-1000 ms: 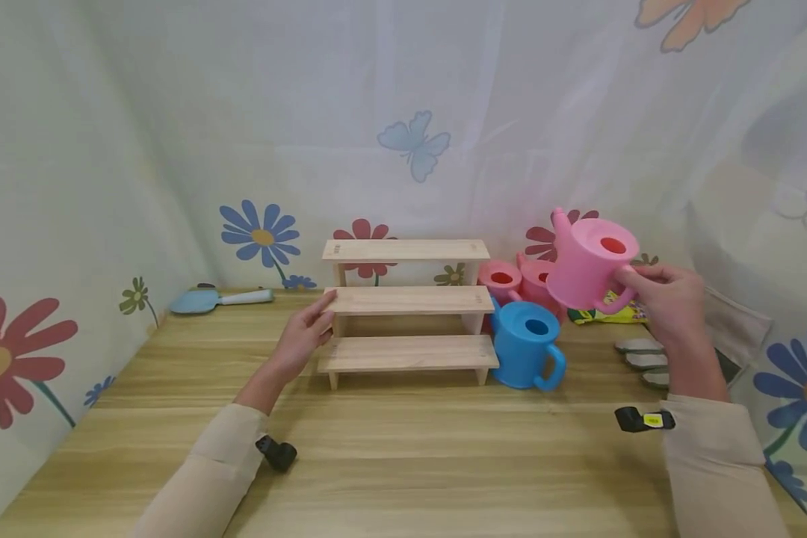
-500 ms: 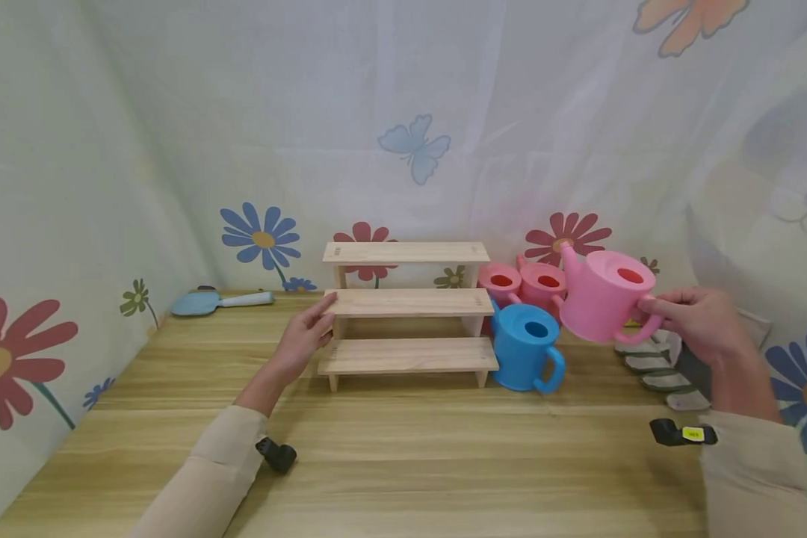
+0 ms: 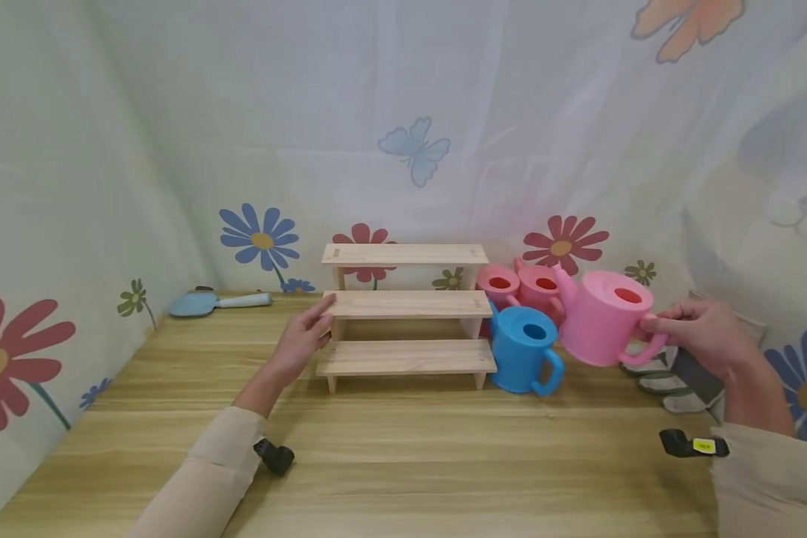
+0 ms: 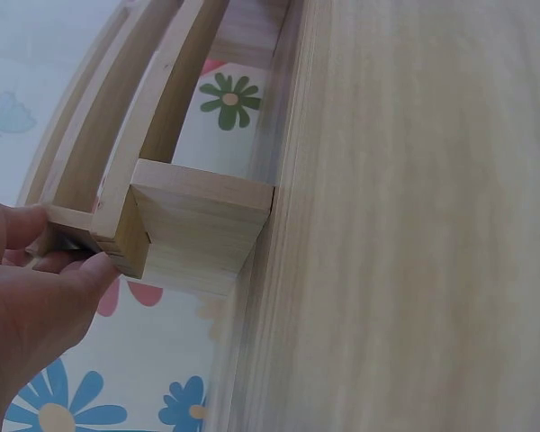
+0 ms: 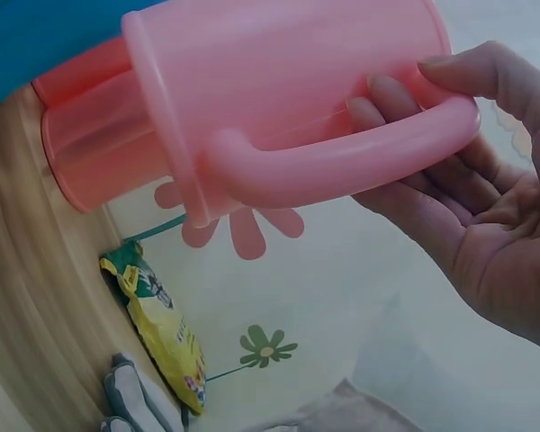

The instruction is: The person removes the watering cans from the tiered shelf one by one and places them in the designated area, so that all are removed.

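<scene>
My right hand (image 3: 702, 336) grips the handle of a light pink watering can (image 3: 601, 317), its spout toward the left. In the right wrist view the fingers curl through the handle (image 5: 342, 162), and the can's base is above the table. A three-tier wooden step shelf (image 3: 406, 304) stands mid-table. My left hand (image 3: 302, 336) pinches the left end of its middle step, thumb below and fingers above, as the left wrist view shows at the step's end (image 4: 117, 238). A blue watering can (image 3: 524, 351) stands against the shelf's right side, with two darker pink watering cans (image 3: 538, 288) behind it.
A light blue hand trowel (image 3: 198, 303) lies at the back left. Grey-and-white gardening gloves (image 3: 682, 402) lie on the right under my right hand. A yellow-and-green packet (image 5: 166, 333) rests by the back curtain. Flower-printed curtain (image 3: 410, 75) encloses the back and sides.
My right hand has brought the light pink watering can down and to the right, lowering it beside the blue one. My left hand stays on the shelf.
</scene>
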`<state>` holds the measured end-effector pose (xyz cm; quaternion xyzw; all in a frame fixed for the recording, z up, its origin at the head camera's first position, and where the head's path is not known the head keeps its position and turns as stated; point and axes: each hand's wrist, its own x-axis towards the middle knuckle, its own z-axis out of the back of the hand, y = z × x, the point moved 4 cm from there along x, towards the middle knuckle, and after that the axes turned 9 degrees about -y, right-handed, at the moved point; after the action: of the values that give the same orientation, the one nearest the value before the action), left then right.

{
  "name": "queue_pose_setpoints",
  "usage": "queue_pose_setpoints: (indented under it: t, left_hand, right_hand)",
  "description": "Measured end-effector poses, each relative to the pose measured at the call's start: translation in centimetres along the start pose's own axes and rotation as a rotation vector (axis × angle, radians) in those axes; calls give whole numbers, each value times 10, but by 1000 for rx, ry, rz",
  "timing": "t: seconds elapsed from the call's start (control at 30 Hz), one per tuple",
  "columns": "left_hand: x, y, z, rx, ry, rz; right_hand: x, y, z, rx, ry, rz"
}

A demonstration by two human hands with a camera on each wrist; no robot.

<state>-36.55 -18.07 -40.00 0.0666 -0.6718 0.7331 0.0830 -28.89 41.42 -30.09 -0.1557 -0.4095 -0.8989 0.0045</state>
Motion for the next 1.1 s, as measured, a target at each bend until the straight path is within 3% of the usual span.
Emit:
queue_pose_setpoints:
  t: [0.17,0.4,0.83,1.1]
  left_hand:
    - [-1,2,1,7,-3,6]
    - [-3,2,0,12,-4,26]
    - [0,-3,0,13,-10,19]
    - [-1,-2,0,6,-11,28]
  right_hand:
    - [0,-1,-5,-26,84,47]
    - [-2,-2,-14,-28,157,35]
    - [6,-10,-33,53,250,-78]
    - [8,-20,-44,43,278,-127]
